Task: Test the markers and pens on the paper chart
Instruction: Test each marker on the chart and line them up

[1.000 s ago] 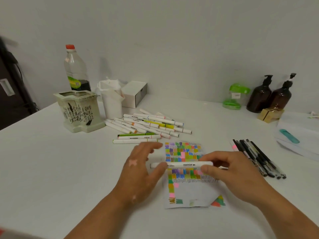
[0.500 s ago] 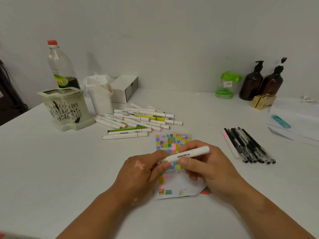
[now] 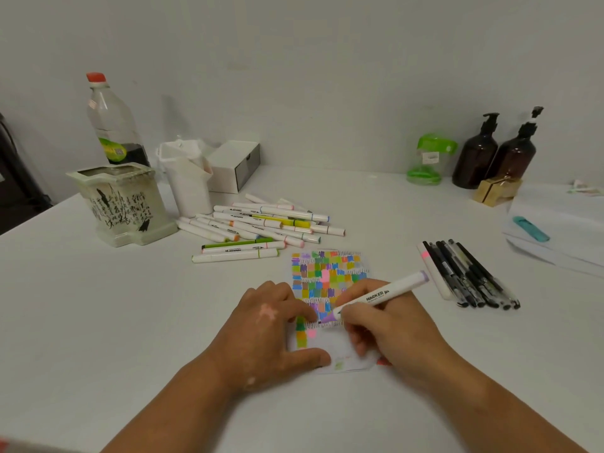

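Observation:
A small paper chart covered in coloured swatches lies on the white table in front of me. My left hand rests flat on its left side, fingers spread over the paper. My right hand grips a white marker like a pen, its tip down on a purple swatch in the chart's lower rows; the far end has a pale purple cap. Behind the chart lies a pile of white markers. A row of black pens lies to the right.
A patterned ceramic pot, a white holder, a plastic bottle and a white box stand at the back left. Two brown pump bottles, a green container and a white box with a teal item are at the right.
The marker was held level between both hands. My left hand has let go and now lies flat on the paper; my right hand has brought the tip down onto the chart.

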Demonstrator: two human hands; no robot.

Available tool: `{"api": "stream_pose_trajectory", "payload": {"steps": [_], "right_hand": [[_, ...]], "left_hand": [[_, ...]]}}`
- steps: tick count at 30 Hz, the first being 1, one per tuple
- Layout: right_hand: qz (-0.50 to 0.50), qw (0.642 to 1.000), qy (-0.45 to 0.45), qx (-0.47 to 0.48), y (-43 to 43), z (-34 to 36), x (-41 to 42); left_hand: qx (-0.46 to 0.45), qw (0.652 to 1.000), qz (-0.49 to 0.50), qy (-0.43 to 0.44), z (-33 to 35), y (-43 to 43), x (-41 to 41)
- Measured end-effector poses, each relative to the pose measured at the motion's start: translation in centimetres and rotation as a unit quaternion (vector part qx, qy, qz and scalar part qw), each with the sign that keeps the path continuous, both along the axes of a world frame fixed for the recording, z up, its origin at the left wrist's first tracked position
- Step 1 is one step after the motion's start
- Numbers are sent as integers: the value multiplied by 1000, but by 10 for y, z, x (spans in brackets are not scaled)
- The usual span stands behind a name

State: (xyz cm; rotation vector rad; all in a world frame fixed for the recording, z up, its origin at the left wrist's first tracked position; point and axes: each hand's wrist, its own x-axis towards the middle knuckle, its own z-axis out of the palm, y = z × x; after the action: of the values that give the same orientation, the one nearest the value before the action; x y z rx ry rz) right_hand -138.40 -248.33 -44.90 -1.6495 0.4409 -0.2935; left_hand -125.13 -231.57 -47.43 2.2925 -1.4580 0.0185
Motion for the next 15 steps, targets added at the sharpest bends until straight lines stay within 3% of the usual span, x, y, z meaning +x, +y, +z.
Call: {"api": "stream_pose_trajectory", "payload": {"steps": [6,15], "right_hand": [[-34,980,42,-190,6,-9,4],[-8,978,46,-203,4,-10,4]], "left_hand": [[10,1000,9,23,0,0,0],[15,999,9,27,2,0,0]]}}
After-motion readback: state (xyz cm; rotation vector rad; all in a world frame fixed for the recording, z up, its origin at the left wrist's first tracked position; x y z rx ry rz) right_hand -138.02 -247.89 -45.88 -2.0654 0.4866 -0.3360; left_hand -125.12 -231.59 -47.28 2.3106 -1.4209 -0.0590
